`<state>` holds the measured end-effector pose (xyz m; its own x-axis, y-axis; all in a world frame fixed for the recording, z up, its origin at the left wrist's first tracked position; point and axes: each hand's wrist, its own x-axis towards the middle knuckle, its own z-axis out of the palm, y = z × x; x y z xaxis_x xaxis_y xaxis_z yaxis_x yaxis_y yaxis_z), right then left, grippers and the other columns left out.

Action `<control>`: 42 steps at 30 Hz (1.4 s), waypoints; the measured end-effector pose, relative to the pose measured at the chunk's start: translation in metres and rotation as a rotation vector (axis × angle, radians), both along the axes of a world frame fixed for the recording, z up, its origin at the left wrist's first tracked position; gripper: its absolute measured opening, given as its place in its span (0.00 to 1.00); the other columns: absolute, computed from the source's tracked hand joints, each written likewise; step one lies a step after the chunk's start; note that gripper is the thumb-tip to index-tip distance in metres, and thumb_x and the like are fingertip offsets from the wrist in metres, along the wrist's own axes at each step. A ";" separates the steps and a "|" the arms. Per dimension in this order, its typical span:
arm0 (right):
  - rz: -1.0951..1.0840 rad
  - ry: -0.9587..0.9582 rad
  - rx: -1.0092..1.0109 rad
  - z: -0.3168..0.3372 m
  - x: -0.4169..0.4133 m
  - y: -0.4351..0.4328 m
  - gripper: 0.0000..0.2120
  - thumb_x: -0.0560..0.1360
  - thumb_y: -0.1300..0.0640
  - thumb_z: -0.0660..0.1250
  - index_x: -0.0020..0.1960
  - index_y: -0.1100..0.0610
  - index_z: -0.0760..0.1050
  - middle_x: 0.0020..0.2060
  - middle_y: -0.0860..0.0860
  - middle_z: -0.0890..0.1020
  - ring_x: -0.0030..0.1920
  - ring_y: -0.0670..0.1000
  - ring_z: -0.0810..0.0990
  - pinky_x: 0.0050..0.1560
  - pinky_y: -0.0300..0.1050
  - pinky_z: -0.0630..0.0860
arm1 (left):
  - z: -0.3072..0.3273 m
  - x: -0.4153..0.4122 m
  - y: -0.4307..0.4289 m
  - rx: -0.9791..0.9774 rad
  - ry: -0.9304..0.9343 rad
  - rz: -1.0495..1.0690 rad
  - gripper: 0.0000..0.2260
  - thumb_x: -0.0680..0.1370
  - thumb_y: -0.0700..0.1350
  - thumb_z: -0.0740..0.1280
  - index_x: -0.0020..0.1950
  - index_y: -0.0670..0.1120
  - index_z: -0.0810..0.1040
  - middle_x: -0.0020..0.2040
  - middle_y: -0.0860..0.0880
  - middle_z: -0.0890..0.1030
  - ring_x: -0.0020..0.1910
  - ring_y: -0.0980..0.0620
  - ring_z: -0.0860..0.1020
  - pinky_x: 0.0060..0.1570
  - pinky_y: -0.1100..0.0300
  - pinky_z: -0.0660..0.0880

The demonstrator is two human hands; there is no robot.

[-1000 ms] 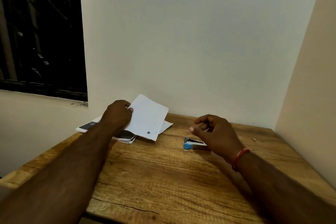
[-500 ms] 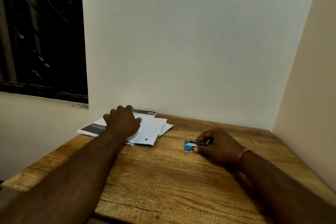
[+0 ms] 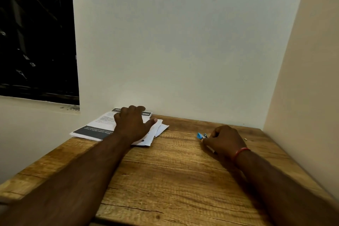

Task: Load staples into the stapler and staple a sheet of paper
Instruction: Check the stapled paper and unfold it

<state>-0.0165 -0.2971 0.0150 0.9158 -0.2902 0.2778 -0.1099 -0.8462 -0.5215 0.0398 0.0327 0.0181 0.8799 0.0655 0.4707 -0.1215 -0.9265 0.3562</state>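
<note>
A small blue stapler point(image 3: 200, 136) lies on the wooden table point(image 3: 174, 176) near the back right. My right hand point(image 3: 224, 140) covers most of it and its fingers are closed around it; only the blue tip shows. A loose stack of white papers point(image 3: 100, 126) with dark printed bands lies at the table's back left corner. My left hand point(image 3: 133, 123) rests flat on top of the stack, palm down, pressing the top sheet point(image 3: 153, 134). No staples are visible.
The table stands in a corner, with a white wall behind and a beige wall point(image 3: 302, 97) on the right. A dark window point(image 3: 36, 33) is at the upper left. A tiny light speck point(image 3: 246, 139) lies on the wood beyond my right hand.
My left hand has lowered the raised sheet onto the paper stack and now lies flat on it. My right hand came down onto the stapler and closed on it.
</note>
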 end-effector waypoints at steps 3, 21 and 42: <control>0.013 0.011 -0.029 -0.005 0.001 0.004 0.19 0.65 0.36 0.84 0.37 0.51 0.85 0.31 0.45 0.87 0.39 0.45 0.86 0.47 0.54 0.88 | 0.001 -0.002 -0.001 -0.003 0.003 -0.009 0.35 0.80 0.76 0.64 0.81 0.57 0.76 0.77 0.48 0.78 0.80 0.40 0.70 0.76 0.40 0.64; 0.162 0.457 -0.108 0.045 -0.027 -0.038 0.29 0.67 0.43 0.88 0.63 0.47 0.83 0.58 0.50 0.86 0.54 0.51 0.86 0.51 0.47 0.87 | 0.002 -0.003 -0.005 -0.042 -0.011 -0.040 0.36 0.79 0.77 0.65 0.79 0.57 0.78 0.76 0.48 0.80 0.79 0.40 0.71 0.76 0.39 0.65; 0.042 0.069 -0.212 0.000 -0.006 0.011 0.48 0.66 0.34 0.81 0.80 0.52 0.68 0.74 0.56 0.78 0.71 0.58 0.79 0.64 0.51 0.79 | -0.003 0.001 -0.001 -0.065 -0.005 -0.055 0.35 0.79 0.76 0.66 0.78 0.57 0.78 0.76 0.49 0.80 0.79 0.40 0.70 0.75 0.39 0.65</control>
